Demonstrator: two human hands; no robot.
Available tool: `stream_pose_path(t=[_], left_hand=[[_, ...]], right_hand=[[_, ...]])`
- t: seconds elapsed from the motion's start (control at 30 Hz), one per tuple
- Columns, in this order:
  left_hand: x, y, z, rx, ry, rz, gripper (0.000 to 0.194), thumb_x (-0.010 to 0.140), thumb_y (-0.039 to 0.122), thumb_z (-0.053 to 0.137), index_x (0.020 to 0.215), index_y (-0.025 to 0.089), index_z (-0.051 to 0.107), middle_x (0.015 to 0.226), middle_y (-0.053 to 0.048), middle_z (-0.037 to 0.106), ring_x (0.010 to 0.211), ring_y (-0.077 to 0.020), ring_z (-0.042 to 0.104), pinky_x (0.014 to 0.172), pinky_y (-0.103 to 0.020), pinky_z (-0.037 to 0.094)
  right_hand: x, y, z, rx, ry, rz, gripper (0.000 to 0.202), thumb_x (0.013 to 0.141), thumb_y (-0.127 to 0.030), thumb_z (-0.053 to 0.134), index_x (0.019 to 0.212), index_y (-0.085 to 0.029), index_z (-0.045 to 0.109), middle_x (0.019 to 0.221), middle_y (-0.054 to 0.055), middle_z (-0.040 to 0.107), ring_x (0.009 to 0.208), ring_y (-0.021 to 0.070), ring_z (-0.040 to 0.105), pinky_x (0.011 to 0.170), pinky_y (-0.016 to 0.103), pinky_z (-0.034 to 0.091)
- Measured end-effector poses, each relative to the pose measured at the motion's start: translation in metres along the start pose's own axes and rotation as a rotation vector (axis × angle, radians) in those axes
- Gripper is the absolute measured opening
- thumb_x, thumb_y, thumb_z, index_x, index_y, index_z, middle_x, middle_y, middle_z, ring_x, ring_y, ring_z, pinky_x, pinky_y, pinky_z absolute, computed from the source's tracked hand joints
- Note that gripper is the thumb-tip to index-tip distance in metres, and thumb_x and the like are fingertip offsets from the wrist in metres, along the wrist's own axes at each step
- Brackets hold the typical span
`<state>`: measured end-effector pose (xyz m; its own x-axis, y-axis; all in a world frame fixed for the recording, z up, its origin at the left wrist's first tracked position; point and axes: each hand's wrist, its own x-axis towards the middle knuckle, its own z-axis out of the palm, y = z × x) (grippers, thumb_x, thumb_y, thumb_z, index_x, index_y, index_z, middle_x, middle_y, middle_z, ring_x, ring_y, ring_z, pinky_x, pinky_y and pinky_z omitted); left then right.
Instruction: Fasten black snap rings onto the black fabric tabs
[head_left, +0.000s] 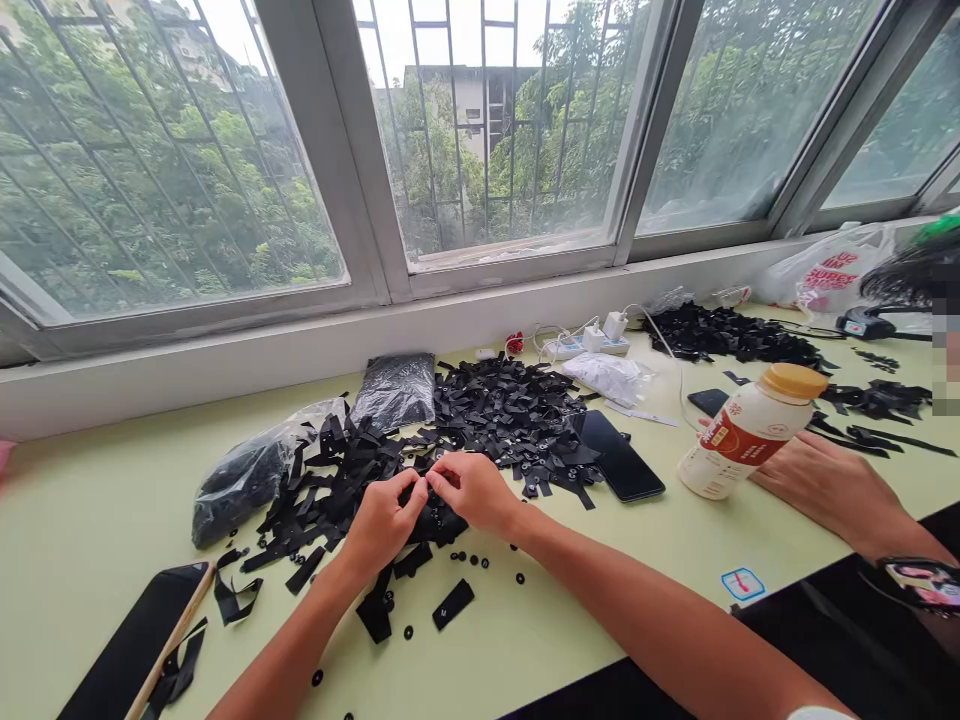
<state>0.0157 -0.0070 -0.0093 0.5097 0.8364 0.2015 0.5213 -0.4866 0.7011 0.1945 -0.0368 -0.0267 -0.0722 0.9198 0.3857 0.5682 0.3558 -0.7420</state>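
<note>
My left hand (384, 518) and my right hand (474, 490) meet at the front of a large pile of black fabric strips (510, 410). The fingertips of both are pinched together, and whatever is between them is too small to make out. Beneath and in front of the hands lie more black strips. Several small black round pieces (473, 560) are scattered on the table there. Nearer to me, a strip with a white letter M (454, 604) lies flat.
A phone (621, 456) lies right of the pile, beside a bottle (750, 432) and another person's hand (832, 480). Plastic bags (244, 475) of black pieces are behind left. A dark tablet-like device (135, 640) lies front left. A power strip (592, 345) sits near the window.
</note>
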Motion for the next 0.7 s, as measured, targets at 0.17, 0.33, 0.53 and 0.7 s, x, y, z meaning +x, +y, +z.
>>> stream_pose_path(t=[0.17, 0.33, 0.53, 0.7], left_hand=[[-0.003, 0.001, 0.001, 0.183, 0.111, 0.026, 0.038, 0.092, 0.039, 0.046, 0.062, 0.02, 0.035, 0.056, 0.006, 0.03, 0.053, -0.0106, 0.028, 0.055, -0.026, 0.023], [0.003, -0.011, -0.013, 0.244, 0.422, -0.011, 0.038, 0.089, 0.029, 0.052, 0.061, 0.021, 0.028, 0.057, 0.006, 0.023, 0.053, -0.0112, 0.024, 0.054, -0.025, 0.025], [0.014, -0.034, -0.028, 0.19, 0.758, -0.116, 0.027, 0.081, 0.028, 0.062, 0.105, 0.021, 0.053, 0.107, -0.008, 0.05, 0.098, -0.0243, 0.053, 0.088, -0.038, 0.046], [0.011, -0.023, -0.017, 0.138, 0.701, -0.065, 0.039, 0.085, 0.03, 0.061, 0.121, 0.022, 0.047, 0.122, -0.011, 0.046, 0.114, -0.0286, 0.05, 0.1, -0.048, 0.044]], right_hand=[[0.001, -0.003, 0.001, -0.096, -0.007, 0.031, 0.028, 0.093, -0.034, 0.059, 0.069, -0.02, 0.061, 0.063, -0.002, 0.058, 0.057, 0.0111, 0.046, 0.056, 0.024, 0.028], [0.01, 0.017, -0.03, -0.375, 0.138, 0.142, 0.05, 0.099, -0.05, 0.05, 0.063, -0.02, 0.066, 0.076, 0.002, 0.062, 0.063, 0.0111, 0.051, 0.056, 0.027, 0.025], [0.022, 0.066, -0.067, -0.664, 0.275, 0.411, 0.028, 0.094, -0.048, 0.06, 0.096, -0.026, 0.078, 0.092, 0.005, 0.066, 0.076, 0.0162, 0.059, 0.057, 0.027, 0.031], [0.022, 0.076, -0.062, -0.663, 0.232, 0.388, 0.019, 0.095, -0.034, 0.059, 0.096, -0.027, 0.077, 0.094, 0.004, 0.067, 0.081, 0.0163, 0.06, 0.06, 0.026, 0.036]])
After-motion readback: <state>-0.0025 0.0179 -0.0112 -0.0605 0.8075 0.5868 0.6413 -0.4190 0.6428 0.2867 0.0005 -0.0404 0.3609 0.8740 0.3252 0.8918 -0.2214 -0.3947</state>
